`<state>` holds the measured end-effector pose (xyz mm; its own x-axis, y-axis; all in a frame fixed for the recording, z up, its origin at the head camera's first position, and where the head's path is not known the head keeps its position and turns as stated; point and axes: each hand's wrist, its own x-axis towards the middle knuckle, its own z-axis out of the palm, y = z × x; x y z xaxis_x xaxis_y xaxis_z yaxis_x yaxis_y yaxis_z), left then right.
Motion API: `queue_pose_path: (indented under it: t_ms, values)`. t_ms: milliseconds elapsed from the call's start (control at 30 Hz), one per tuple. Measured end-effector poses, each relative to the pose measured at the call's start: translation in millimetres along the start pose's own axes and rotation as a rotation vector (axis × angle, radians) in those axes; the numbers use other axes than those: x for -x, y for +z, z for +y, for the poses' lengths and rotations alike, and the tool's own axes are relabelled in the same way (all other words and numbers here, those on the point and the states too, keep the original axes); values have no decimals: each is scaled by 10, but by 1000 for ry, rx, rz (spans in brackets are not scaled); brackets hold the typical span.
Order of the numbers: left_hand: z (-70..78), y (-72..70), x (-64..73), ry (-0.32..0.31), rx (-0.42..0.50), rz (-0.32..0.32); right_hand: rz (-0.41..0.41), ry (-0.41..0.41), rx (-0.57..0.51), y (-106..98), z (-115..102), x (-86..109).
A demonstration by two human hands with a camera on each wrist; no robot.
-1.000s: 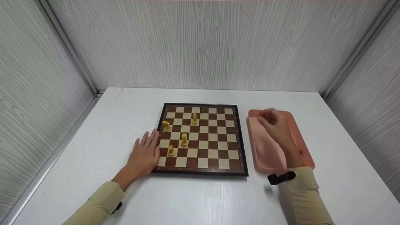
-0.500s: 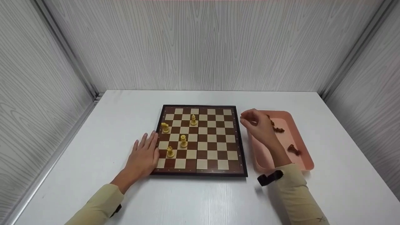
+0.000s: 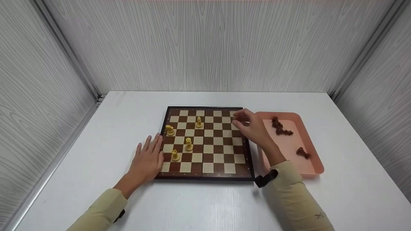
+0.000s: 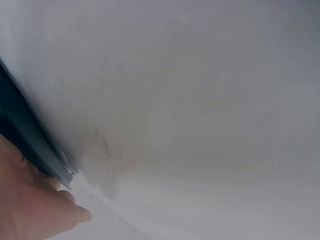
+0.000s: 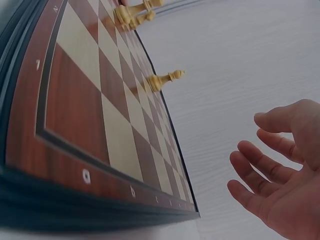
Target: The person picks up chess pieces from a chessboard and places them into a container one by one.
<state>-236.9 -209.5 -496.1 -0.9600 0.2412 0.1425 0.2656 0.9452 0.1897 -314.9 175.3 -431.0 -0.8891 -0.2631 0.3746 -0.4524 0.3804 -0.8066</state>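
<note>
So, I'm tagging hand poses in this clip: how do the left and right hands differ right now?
The left hand has fingers stretched out; the right hand's are bent and spread apart.
The left hand rests against the chessboard's left edge; the right hand is raised by its right side, apart from the board.
Both come out of beige sleeves, and neither shows a piece in its grasp.

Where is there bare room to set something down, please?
Bare tabletop lies in front of the chessboard, between the sleeves, and right of the tray. The board's near right quarter is free too. Crowded: its left half, with four yellow pieces, and its far right corner, by the right hand.
</note>
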Motion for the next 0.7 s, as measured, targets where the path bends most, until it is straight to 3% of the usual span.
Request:
queue_pose_path:
  t_ms: [167, 400, 700]
  values:
    - [-2, -18, 3, -3, -3, -12, -20, 4, 22, 132, -44, -67]
    - [-9, -19, 10, 14, -6, 26, -52, 7, 69, 287, -79, -140]
    - [-2, -7, -5, 14, -9, 8, -96, 1, 19, 432, -88, -215]
